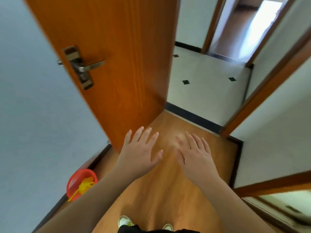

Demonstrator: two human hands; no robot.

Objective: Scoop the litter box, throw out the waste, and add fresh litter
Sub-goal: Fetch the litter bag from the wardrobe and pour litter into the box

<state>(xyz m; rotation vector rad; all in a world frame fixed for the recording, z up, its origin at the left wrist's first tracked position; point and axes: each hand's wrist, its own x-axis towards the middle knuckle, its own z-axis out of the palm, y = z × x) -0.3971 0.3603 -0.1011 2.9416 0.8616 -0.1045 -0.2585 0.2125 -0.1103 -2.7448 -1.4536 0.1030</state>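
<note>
The door (117, 64) stands open, and right of the door the way onto the tiled floor (207, 91) is free. Left of the door, a red basket (79, 182) stands against the wall (33, 98).

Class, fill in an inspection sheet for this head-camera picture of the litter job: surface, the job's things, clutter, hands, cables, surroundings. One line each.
Surface: wooden floor, meeting white tiles with black diamonds past a dark threshold.
Job's things: nothing seen; no litter box, scoop or litter bag in view.
Clutter: red basket on the floor by the left wall, holding a yellow plastic item I cannot identify.
Hands: left hand and right hand both open, palms down, fingers spread, holding nothing.
Cables: nothing seen.
Surroundings: orange wooden door standing open, metal lever handle; pale walls; another doorway beyond the tiles; shoes at the bottom edge.
</note>
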